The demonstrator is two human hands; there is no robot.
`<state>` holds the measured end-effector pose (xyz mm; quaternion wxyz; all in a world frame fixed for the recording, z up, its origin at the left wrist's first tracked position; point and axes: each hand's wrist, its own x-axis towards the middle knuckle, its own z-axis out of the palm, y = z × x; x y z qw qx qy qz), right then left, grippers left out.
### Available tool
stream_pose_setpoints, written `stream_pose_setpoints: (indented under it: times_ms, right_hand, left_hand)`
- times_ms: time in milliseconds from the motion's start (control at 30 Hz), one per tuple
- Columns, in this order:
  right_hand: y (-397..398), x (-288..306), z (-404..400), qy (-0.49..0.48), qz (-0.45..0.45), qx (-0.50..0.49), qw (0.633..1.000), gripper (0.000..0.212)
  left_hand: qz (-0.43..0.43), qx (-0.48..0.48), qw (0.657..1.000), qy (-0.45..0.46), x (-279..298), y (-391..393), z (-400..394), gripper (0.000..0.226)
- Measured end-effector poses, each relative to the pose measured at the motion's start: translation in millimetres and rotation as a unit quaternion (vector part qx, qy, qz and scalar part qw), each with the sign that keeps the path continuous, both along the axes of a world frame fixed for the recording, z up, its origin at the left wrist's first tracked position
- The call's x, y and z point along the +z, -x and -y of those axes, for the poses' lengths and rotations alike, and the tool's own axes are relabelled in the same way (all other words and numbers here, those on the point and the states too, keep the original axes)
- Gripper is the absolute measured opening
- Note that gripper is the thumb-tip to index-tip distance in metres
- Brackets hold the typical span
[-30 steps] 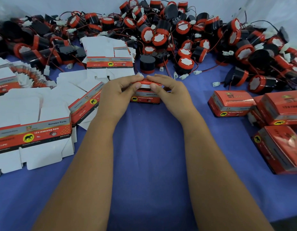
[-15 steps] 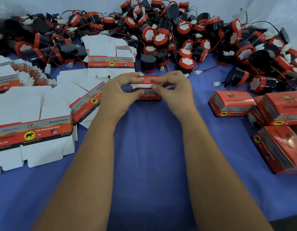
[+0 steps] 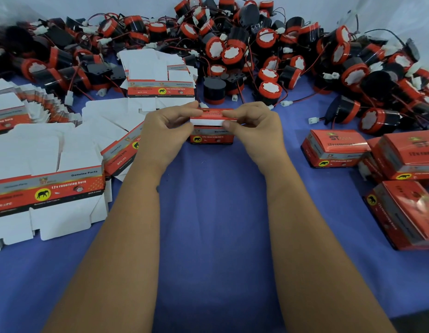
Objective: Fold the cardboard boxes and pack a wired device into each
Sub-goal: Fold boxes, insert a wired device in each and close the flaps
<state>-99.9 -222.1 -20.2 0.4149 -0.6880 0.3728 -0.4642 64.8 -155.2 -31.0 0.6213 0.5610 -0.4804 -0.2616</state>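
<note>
My left hand (image 3: 165, 131) and right hand (image 3: 254, 127) pinched the box (image 3: 212, 137) lid's white tuck flap (image 3: 207, 121), its long axis running between my fingertips, slot apparently just beneath, equally near both.

Box (image 3: 212, 134) interior hidden behind both hands, small print on flat cartons (image 3: 47, 188) blurred, rightmost boxes (image 3: 410, 207) cropped

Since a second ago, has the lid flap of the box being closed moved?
Yes. The lid flap has lifted: its white underside now shows above the box front, which stays on the blue cloth. Left hand and right hand pinch its ends.
</note>
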Motion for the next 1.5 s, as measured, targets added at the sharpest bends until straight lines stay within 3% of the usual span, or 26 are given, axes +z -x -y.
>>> stream_pose_setpoints:
  times_ms: [67,200,467,833,933,1100,1167,1233,1300,1367,1433,1500]
  right_hand:
    - [0,0,0,-0.008,0.014,0.003,1.000,0.025]
    - [3,-1,1,-0.009,0.014,0.007,1.000,0.026]
    - [5,0,-1,0.043,-0.055,0.014,0.997,0.031]
    - [1,-6,-1,0.047,-0.098,-0.012,0.994,0.031]
    - [-1,-5,-2,0.034,-0.094,-0.007,0.995,0.022]
    - [-5,-4,-5,0.028,-0.125,0.034,0.991,0.035]
    - [-2,-3,-2,0.044,-0.149,-0.022,0.988,0.036]
    - [6,-2,5,0.071,-0.217,-0.164,0.960,0.033]
    - [16,1,7,0.096,-0.307,-0.329,0.888,0.029]
    - [19,5,3,0.129,-0.336,-0.416,0.835,0.019]
    - [14,7,0,0.177,-0.330,-0.409,0.832,0.019]
    - [3,7,-3,0.233,-0.315,-0.313,0.865,0.023]
  left_hand:
    - [0.006,-0.007,1.000,-0.003,-1,-1,0,0.039]
    - [0.121,-0.013,0.992,-0.020,-4,-1,0,0.025]
    - [0.219,0.004,0.976,-0.006,-1,4,-1,0.043]
    - [0.226,0.041,0.973,-0.016,1,12,1,0.034]
    - [0.245,0.065,0.967,-0.021,1,15,1,0.022]
    - [0.258,0.071,0.963,0.007,3,20,2,0.022]
    - [0.239,0.054,0.969,0.006,4,22,3,0.029]
    - [0.216,0.034,0.976,-0.014,3,24,3,0.036]
    - [0.213,0.020,0.976,-0.049,0,26,3,0.034]
    - [0.214,0.014,0.974,-0.068,-1,26,3,0.029]
    - [0.225,0.027,0.972,-0.060,-1,26,3,0.027]
    - [0.239,0.060,0.968,-0.048,0,26,4,0.025]
